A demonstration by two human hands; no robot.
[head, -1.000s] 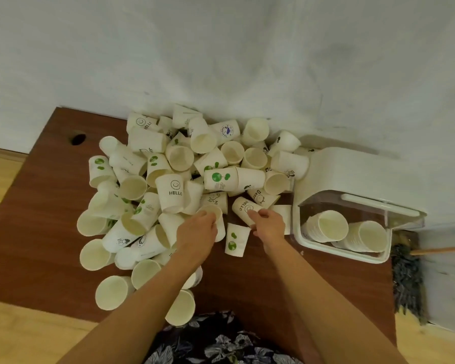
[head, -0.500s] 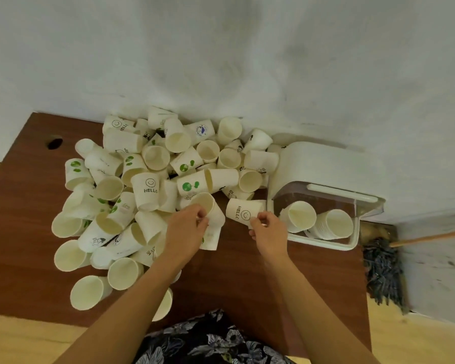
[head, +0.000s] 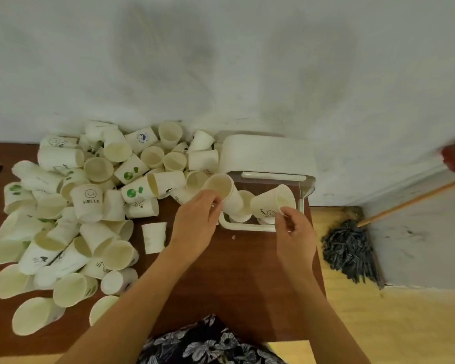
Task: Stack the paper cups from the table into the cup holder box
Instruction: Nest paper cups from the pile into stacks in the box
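Left hand point(head: 195, 219) pinching the rim of a plain white paper cup point(head: 225, 193), mouth tilted up toward the camera, held over the near left corner of the white plastic cup holder box point(head: 265, 156). Right hand point(head: 296, 232) pinching the rim of a white paper cup printed with a smiley face point(head: 272, 202), tipped on its side just above the box's open front, close beside the other held cup. Inside the box, behind the two, stacked white cups point(head: 243, 206), partly hidden. Box standing at the far right of a dark reddish-brown wooden table point(head: 234, 271), pushed against a smudged white wall point(head: 221, 61). Left of the box, a big loose heap of white paper cups point(head: 84, 206), some printed with "HELLO" or green marks, most lying on their sides. One lone white cup point(head: 154, 237) upside down near the left wrist. Right of the table, yellow wooden floor point(head: 392, 324) and a grey string mop point(head: 350, 250) with a wooden handle leaning at the wall. Floral dark fabric point(head: 208, 345) at the bottom edge.
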